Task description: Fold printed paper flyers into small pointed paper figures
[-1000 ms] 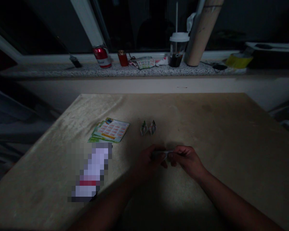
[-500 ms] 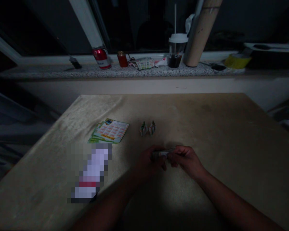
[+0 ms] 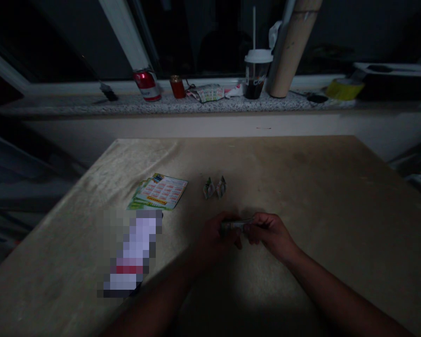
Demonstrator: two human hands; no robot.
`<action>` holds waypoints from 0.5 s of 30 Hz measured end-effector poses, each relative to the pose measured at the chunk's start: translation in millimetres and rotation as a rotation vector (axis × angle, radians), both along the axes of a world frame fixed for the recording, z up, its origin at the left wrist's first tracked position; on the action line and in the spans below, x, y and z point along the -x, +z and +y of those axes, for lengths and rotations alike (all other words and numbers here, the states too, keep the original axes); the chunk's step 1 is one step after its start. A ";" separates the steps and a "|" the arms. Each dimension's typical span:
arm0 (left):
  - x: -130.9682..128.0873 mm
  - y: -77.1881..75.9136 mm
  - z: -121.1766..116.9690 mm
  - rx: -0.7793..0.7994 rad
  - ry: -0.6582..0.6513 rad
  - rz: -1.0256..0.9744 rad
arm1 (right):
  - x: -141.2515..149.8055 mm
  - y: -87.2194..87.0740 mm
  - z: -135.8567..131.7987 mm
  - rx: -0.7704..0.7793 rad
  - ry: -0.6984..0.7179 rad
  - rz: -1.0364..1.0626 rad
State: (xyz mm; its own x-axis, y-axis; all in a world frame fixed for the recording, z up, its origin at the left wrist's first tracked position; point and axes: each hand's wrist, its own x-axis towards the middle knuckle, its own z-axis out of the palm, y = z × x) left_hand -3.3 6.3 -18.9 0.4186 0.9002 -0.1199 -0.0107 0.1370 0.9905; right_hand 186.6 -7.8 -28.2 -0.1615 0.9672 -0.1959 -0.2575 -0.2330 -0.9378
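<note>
Between my two hands, low over the table, is a small folded piece of printed paper [image 3: 235,225]. My left hand [image 3: 220,236] is closed around its left end, thumb toward me. The fingers of my right hand [image 3: 268,231] pinch its right end. Dim light hides the details of the folds. Just beyond my hands, two small folded paper boats [image 3: 209,188] stand side by side on the table. A fanned stack of printed calendar cards [image 3: 161,190] lies to their left.
A pixelated, bright oblong object [image 3: 135,252] lies on the table [image 3: 319,187] beside my left forearm. Along the windowsill [image 3: 217,106] stand a red can [image 3: 147,85], a small jar [image 3: 177,87], a crumpled wrapper [image 3: 210,92], a lidded cup with a straw [image 3: 255,77], a cardboard tube [image 3: 293,56] and yellow tape [image 3: 344,89].
The paper between my hands has tilted slightly, so more of its printed side shows. My hands stay in nearly the same place, and the things on the table have not moved.
</note>
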 end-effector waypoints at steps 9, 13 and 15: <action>0.3 -4.5 -0.2 0.014 0.005 -0.001 | 1.2 -0.6 -0.2 0.003 -0.003 0.009; 0.1 -1.7 0.3 0.019 0.003 -0.005 | 1.5 0.2 0.3 0.003 -0.003 0.004; 0.1 -0.9 0.4 0.021 0.001 -0.018 | 1.8 1.7 0.2 0.003 -0.002 0.001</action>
State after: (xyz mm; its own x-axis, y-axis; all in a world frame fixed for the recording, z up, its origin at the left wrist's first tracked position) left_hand -3.4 6.7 -19.8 0.4201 0.8979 -0.1313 -0.0289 0.1579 0.9870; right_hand 184.8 -7.6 -26.5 -0.1594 0.9670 -0.1987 -0.2593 -0.2352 -0.9367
